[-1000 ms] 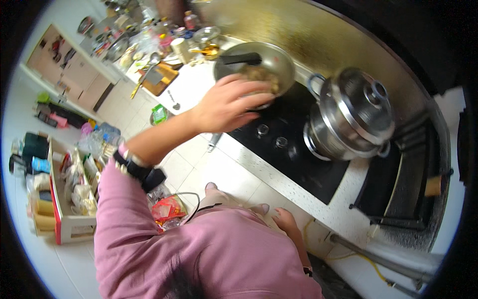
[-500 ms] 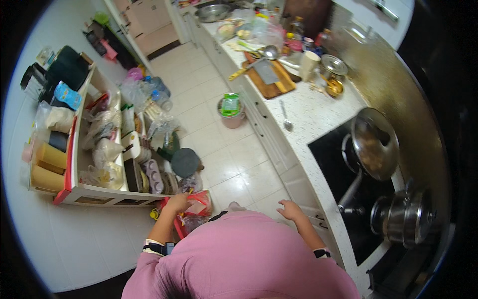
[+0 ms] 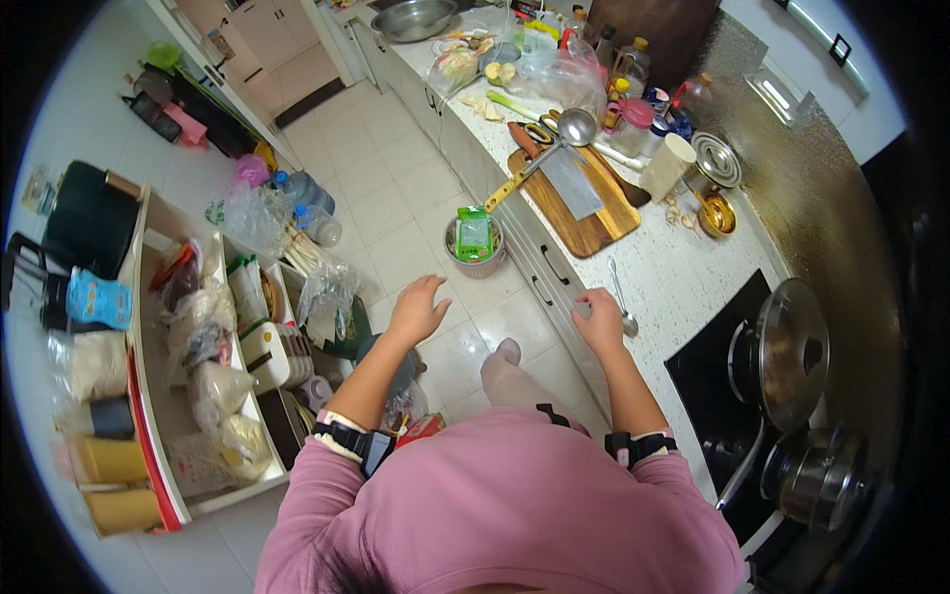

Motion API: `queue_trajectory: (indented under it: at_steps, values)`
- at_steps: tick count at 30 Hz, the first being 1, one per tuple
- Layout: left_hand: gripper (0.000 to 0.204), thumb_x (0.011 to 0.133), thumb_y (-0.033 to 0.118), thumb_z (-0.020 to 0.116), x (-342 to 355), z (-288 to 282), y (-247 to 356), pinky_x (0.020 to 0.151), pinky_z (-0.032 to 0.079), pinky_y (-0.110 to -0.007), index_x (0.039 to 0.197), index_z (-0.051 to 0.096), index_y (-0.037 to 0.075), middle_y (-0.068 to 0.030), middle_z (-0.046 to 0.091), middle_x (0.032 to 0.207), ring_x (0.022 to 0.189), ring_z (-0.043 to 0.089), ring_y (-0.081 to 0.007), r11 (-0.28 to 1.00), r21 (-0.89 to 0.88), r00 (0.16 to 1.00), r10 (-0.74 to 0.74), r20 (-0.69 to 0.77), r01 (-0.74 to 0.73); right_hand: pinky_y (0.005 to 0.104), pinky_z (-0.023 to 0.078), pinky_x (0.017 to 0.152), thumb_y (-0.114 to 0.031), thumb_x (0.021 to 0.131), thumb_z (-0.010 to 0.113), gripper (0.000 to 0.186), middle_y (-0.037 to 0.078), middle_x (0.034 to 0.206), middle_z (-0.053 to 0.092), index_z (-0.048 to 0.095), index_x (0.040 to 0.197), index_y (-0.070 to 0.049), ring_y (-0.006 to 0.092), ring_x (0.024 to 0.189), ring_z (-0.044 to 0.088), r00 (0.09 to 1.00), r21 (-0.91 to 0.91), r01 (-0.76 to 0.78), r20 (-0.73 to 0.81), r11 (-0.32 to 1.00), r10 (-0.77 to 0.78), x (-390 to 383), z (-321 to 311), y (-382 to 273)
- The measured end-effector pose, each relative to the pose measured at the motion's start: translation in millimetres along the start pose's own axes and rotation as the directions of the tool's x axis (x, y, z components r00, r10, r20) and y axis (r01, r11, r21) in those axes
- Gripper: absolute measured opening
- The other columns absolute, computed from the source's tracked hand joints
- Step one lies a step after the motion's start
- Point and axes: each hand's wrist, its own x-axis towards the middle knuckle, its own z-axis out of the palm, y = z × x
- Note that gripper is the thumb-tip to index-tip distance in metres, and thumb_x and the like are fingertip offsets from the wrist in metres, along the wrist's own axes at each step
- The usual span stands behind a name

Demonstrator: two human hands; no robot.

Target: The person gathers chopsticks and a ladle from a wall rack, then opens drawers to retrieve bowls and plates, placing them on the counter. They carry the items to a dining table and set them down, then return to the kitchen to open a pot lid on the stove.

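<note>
Your right hand point(image 3: 601, 319) rests at the front edge of the worktop point(image 3: 683, 272), fingers curled loosely, holding nothing; a metal spoon point(image 3: 622, 300) lies just beside it on the worktop, touching or not I cannot tell. Your left hand point(image 3: 418, 309) hangs over the tiled floor point(image 3: 396, 198), fingers spread wide, empty; nearest thing is a small bin point(image 3: 474, 244) w/ a green packet on top, standing on the floor vs. the cabinet front. Further along the worktop: wooden cutting board point(image 3: 584, 203) w/ a cleaver point(image 3: 582, 181) and a ladle point(image 3: 554, 148) lying across it; beige cup point(image 3: 667, 166) near the back edge; small brass bowl point(image 3: 716, 214) beside it. At the worktop's near end, a black hob point(image 3: 708, 396) carries a lidded pan point(image 3: 789, 354) & a steel pot point(image 3: 817, 477). Across the floor, a low shelf point(image 3: 148, 327) is packed w/ bags and jars.
</note>
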Motion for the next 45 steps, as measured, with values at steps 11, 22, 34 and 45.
queue_trajectory:
  at_steps: [11, 22, 34, 45]
  values:
    - [0.050, 0.079, 0.024, 0.063, 241, 56, -10, 0.094, 0.041, -0.040, 0.120, 0.048, -0.002, -0.0223, 0.052, 0.119, 0.111, 0.051, -0.0356, 0.990, -0.129, 0.998, -0.050, 0.041, 0.055, 0.0403, 0.042, 0.072, -0.010, 0.060, 0.074, 0.024, 0.010, 0.089, 0.049, 0.056, 0.076, -0.010, 0.0299, 0.088, 0.049, 0.952, -0.228, -0.276, -0.199, 0.934, 0.233, 140, 60, 9]
    - [0.043, 0.073, 0.012, 0.066, 373, 139, -44, 0.071, 0.050, -0.034, 0.114, 0.053, 0.003, -0.0149, 0.067, 0.089, 0.080, 0.065, -0.0256, 0.940, -0.256, 0.966, -0.183, 0.182, 0.226, 0.0345, 0.042, 0.068, 0.003, 0.055, 0.074, 0.032, 0.011, 0.086, 0.045, 0.048, 0.070, -0.004, 0.0276, 0.079, 0.046, 0.818, 0.095, -0.442, -0.365, 0.892, 0.445, 145, 71, 4]
    - [0.046, 0.073, 0.013, 0.070, 391, 150, -56, 0.067, 0.050, -0.033, 0.114, 0.052, 0.001, -0.0118, 0.065, 0.081, 0.073, 0.064, -0.0235, 0.882, -0.322, 0.928, -0.266, 0.259, 0.343, 0.0320, 0.043, 0.065, 0.004, 0.060, 0.069, 0.027, 0.010, 0.086, 0.044, 0.048, 0.075, -0.003, 0.0241, 0.075, 0.048, 0.804, 0.148, -0.448, -0.363, 0.881, 0.470, 160, 76, 10]
    - [0.036, 0.079, 0.028, 0.067, 319, 125, -48, 0.054, 0.046, -0.032, 0.098, 0.055, 0.000, -0.0118, 0.061, 0.069, 0.055, 0.058, -0.0196, 0.936, -0.321, 0.925, -0.014, 0.381, 0.147, 0.0397, 0.042, 0.080, -0.003, 0.065, 0.070, 0.026, 0.013, 0.096, 0.051, 0.055, 0.086, -0.005, 0.0307, 0.092, 0.050, 0.864, 0.051, -0.375, -0.343, 0.926, 0.369, 155, 59, -10]
